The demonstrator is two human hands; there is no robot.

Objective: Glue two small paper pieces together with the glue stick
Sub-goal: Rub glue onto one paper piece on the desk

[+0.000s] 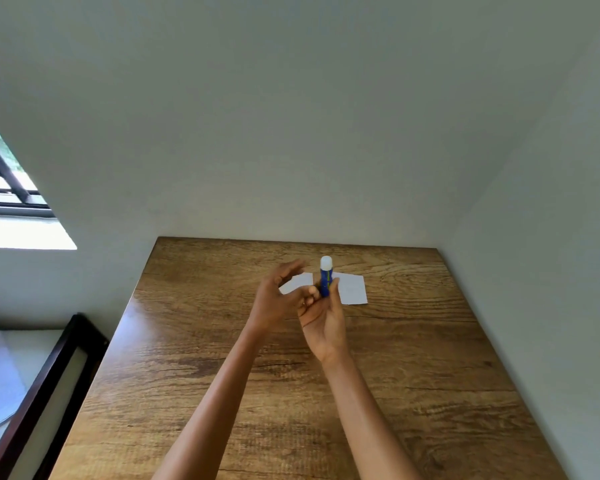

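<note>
My right hand (pixel 323 320) clamps blue glue stick (pixel 325 279) upright above wooden table (pixel 413 358), white tip on top. My left hand (pixel 278 299) just beside it, fingers curled, loosely apart, gripping nothing. Two white paper pieces flat on table behind hands: left paper piece (pixel 297 283), right paper piece (pixel 352 289).

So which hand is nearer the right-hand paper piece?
Right. The right hand, gripping the glue stick, sits just beside that paper piece; the left hand is farther left, over the other piece.
</note>
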